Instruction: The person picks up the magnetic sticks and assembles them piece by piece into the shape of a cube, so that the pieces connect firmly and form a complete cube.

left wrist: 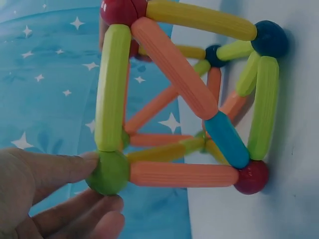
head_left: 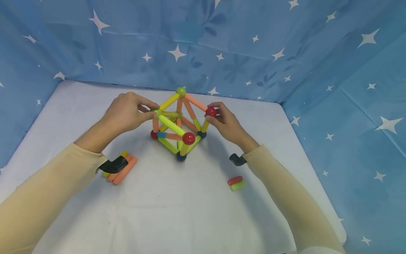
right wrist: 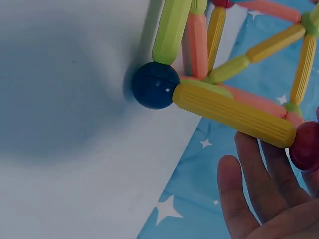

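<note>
A cube-like frame of magnetic rods and balls (head_left: 171,125) stands on the table, with slanted rods across some sides. My left hand (head_left: 125,111) pinches the green ball (left wrist: 107,173) at the frame's upper left corner between thumb and fingers. At the upper right corner my right hand (head_left: 229,125) grips a red ball (head_left: 210,112), from which a yellow rod (right wrist: 234,114) runs down to a dark blue ball (right wrist: 155,85). Another red ball (head_left: 189,138) tops the near corner, and a green ball (head_left: 180,92) tops the far one; neither hand touches these two.
Several loose orange and yellow rods (head_left: 125,171) lie beneath the left forearm. A short red rod (head_left: 235,180) and a yellow-green rod (head_left: 238,186) lie near the right forearm. Blue star-patterned curtains (head_left: 190,42) enclose the white table (head_left: 177,211) at the back and sides.
</note>
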The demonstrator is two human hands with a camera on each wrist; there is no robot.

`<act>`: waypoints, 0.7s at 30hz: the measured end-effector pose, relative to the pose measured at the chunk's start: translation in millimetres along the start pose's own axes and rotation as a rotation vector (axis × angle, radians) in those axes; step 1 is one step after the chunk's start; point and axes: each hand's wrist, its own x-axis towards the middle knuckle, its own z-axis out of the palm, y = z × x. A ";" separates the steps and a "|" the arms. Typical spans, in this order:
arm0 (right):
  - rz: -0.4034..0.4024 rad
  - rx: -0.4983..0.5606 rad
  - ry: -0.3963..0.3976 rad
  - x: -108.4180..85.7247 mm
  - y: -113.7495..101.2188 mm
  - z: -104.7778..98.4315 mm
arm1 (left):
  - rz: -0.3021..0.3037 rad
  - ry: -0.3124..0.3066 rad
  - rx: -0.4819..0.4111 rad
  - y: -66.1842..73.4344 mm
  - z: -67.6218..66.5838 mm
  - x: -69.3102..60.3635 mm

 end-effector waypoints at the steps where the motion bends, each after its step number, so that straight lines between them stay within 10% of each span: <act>1: 0.009 -0.004 0.003 -4.2 -0.7 -0.4 | -0.004 -0.001 -0.008 -0.8 0.3 2.6; 9: 0.078 -0.003 0.043 -41.8 -8.6 1.6 | 0.058 0.052 -0.032 -4.1 12.0 16.5; 21: -0.006 -0.187 0.040 -72.6 -20.4 1.6 | 0.321 -0.079 0.151 36.3 34.9 -37.7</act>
